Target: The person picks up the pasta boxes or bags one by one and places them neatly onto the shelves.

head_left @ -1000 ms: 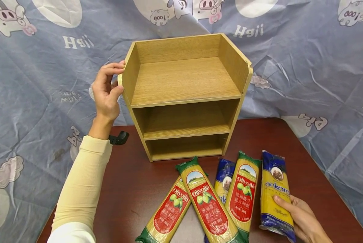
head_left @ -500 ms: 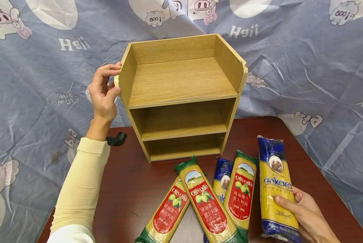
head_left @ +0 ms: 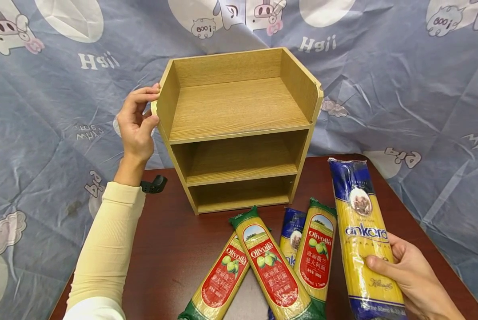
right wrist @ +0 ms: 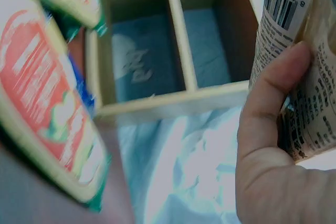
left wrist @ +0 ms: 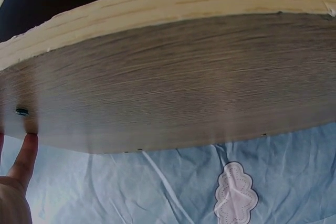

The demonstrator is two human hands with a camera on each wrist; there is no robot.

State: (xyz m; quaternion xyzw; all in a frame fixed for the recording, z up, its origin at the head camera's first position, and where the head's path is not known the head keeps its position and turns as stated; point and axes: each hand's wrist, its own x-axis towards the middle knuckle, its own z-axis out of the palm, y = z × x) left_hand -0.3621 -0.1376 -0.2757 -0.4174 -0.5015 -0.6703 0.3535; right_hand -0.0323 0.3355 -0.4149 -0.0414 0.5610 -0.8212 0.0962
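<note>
My right hand [head_left: 416,275] grips a yellow and blue pack of Ankara spaghetti [head_left: 360,222], thumb across its front. The pack is raised, its blue top end leaning toward the shelf unit. In the right wrist view the thumb and the pack's printed back [right wrist: 320,87] show at the right. At the far left, my left hand [head_left: 137,129] holds the upper side panel of a small wooden shelf unit [head_left: 239,106], thumb at its front edge. The left wrist view shows a fingertip [left wrist: 30,142] against that panel's outer face [left wrist: 173,82].
On the dark red table [head_left: 163,249] lie several more pasta packs: green-ended Olivoilà packs [head_left: 275,271] and a blue and yellow pack [head_left: 292,235] partly covered by them. Behind the shelf unit hangs a blue patterned cloth [head_left: 383,89].
My right hand has lifted the Ankara spaghetti pack upward, closer to the camera and tilted it slightly left. The left hand keeps its hold on the shelf unit; the head view has shifted a little.
</note>
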